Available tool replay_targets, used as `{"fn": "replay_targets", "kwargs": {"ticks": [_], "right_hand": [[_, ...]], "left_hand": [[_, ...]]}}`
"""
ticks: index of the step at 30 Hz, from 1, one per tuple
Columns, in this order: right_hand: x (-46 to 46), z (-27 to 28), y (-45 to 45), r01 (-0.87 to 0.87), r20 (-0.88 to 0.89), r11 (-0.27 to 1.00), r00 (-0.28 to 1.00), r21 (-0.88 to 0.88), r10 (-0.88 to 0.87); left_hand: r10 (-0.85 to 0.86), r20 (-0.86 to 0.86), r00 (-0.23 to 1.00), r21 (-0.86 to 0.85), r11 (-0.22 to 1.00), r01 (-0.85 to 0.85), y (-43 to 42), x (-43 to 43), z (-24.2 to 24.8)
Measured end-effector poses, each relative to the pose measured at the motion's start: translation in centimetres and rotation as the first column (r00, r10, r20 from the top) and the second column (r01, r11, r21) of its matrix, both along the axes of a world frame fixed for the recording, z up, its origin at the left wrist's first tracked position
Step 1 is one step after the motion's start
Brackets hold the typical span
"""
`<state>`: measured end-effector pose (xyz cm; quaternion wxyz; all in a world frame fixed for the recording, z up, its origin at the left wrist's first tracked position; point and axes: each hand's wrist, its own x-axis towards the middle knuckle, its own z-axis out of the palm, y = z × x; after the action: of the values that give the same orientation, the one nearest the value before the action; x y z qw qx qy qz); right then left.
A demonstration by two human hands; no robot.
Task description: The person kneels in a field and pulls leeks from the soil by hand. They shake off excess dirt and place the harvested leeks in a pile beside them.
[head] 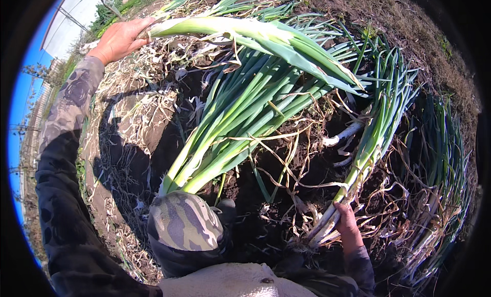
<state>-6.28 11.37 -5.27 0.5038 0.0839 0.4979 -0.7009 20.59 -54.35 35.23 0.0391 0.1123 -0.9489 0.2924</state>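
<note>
My left hand (121, 40) is stretched far out to the upper left and grips a thick Welsh onion (226, 26) by its lower end. That onion's green leaves arch to the right above a pile of other onions. Low on the right, my right hand (347, 220) holds several unpeeled onions (364, 159) near their rooted ends, with dry husks hanging from them. Between my hands a fan of cleaned onions (238, 109) lies with its pale ends beside my camouflage-clad knee (186, 220); the knee hides their lower tips.
More green onions (249, 5) lie at the top. A pile of unpeeled onions (433, 193) lies at the far right. Loose white stalks (343, 134) rest on dark soil. Stripped dry husks (149, 101) litter the ground at left. A white building (71, 22) stands beyond.
</note>
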Motion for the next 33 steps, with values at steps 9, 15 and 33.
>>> {"fn": "replay_targets", "kwargs": {"ticks": [9,15,33], "right_hand": [[0.2,1.8,-1.6,-0.042,-0.029,0.992,0.999,0.118,0.046],[0.2,0.7,-1.0,-0.050,-0.020,0.990,0.998,0.130,0.053],[1.2,0.9,0.0,0.194,0.265,0.979,0.948,-0.054,-0.174]], "left_hand": [[0.745,-0.492,0.450,-0.284,0.351,-0.892,-14.1,6.6,-1.2],[0.857,0.463,0.227,0.063,0.223,-0.973,-10.9,7.3,-21.5],[-0.362,0.222,0.905,0.935,0.341,-0.093,34.4,-17.8,-23.5]]}}
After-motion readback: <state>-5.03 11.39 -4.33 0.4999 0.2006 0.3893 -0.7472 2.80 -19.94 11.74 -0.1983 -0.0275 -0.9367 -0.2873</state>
